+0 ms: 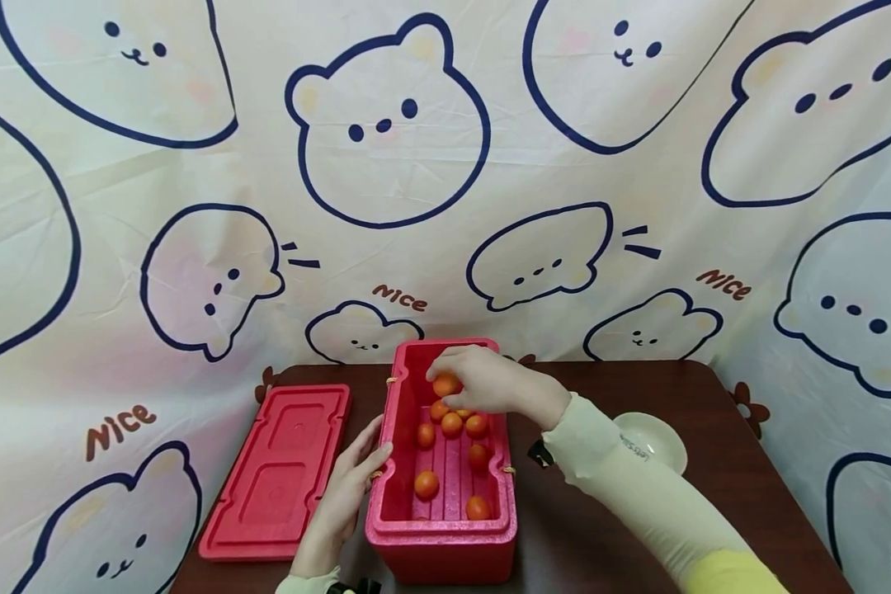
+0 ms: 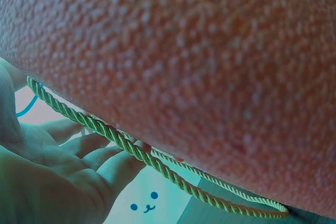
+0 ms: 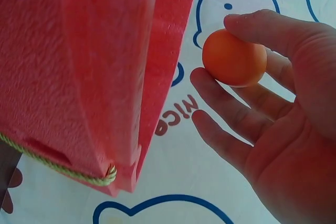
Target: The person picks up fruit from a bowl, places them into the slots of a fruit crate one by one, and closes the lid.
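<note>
My right hand (image 1: 486, 381) is over the far part of a red foam box (image 1: 442, 532), pinching a small round orange (image 3: 234, 57) between thumb and fingers. In the right wrist view, the held orange is beside the box wall, and the ring and little fingers are off it. Several more oranges (image 1: 426, 485) lie on the ribbed floor of the box, some partly hidden beneath my right hand. My left hand (image 1: 349, 478) rests against the box's left outer side, thumb by the rim. In the left wrist view its fingers extend behind a twisted rope handle (image 2: 126, 142).
A red lid (image 1: 275, 474) lies flat left of the box. To the right, partly behind my right forearm, stands a pale bowl (image 1: 664, 441). All stand on a dark brown table (image 1: 564, 536), with a cartoon-printed cloth (image 1: 386, 181) hanging behind it.
</note>
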A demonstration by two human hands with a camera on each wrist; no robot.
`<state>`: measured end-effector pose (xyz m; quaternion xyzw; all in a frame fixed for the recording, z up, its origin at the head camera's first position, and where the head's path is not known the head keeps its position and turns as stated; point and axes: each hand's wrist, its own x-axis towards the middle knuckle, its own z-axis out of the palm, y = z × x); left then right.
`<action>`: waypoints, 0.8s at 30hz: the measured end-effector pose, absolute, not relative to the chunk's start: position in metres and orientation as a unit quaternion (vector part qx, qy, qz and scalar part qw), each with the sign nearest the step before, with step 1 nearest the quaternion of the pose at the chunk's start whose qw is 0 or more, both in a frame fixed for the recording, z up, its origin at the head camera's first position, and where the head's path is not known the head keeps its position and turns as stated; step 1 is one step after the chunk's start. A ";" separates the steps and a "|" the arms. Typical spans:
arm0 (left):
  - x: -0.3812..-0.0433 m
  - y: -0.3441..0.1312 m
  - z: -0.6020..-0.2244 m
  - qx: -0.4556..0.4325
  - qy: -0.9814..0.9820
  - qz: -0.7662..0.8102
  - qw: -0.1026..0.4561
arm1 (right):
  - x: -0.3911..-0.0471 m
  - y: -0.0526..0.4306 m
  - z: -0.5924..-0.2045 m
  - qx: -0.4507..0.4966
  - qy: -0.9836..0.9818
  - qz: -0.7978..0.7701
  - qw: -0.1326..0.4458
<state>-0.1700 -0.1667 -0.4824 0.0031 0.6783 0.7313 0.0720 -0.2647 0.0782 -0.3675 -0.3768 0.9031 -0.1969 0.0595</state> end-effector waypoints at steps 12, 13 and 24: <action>-0.171 -0.166 -0.481 0.001 0.680 0.729 0.073 | -0.263 0.065 -0.366 -0.405 0.894 -0.184 0.059; -0.171 -0.166 -0.481 0.000 0.680 0.729 0.073 | -0.263 0.064 -0.367 -0.407 0.894 -0.181 0.060; -0.170 -0.165 -0.481 0.002 0.675 0.734 0.070 | -0.263 0.054 -0.373 -0.418 0.892 -0.153 0.076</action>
